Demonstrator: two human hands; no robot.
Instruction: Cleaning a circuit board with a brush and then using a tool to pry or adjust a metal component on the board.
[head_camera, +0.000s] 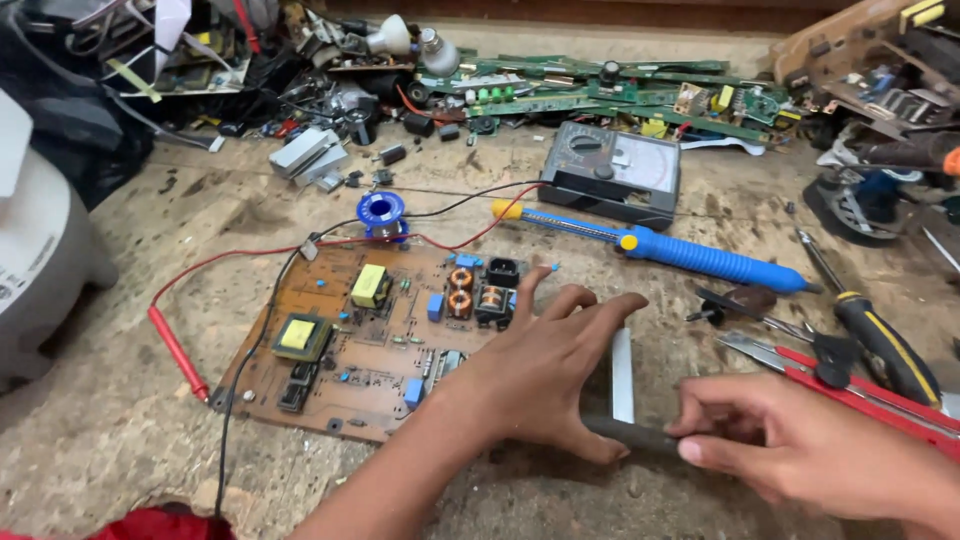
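Resting on the near right corner of a brown circuit board (370, 340), the left hand (540, 375) lies with fingers spread and unclenched, gripping nothing; its thumb touches a dark rod (630, 435) at the near edge. The right hand (800, 450) pinches that same rod between thumb and fingertips. The rod lies flat on the workbench (130, 400), its long axis running left to right, one end under the left thumb and the other inside the right hand; what tool it belongs to I cannot tell.

One circuit board lies flat near the middle of the bench, its long side tilted from near left to far right. It carries two yellow-topped transformers (369, 285), two copper coils (460, 290) side by side, and several small blue parts.

One red probe (178, 352) lies left of the board, pointing near right, its red wire curving along the far edge. One blue solder spool (382, 212) stands just beyond the board. One blue solder sucker (660, 245) lies to the far right of the board, yellow tip pointing left. One grey meter (612, 172) sits beyond it. To the right lie one screwdriver (880, 340) with a black and yellow handle and one red-handled pair of pliers (850, 385). A heap of green boards (600, 90) fills the far edge.
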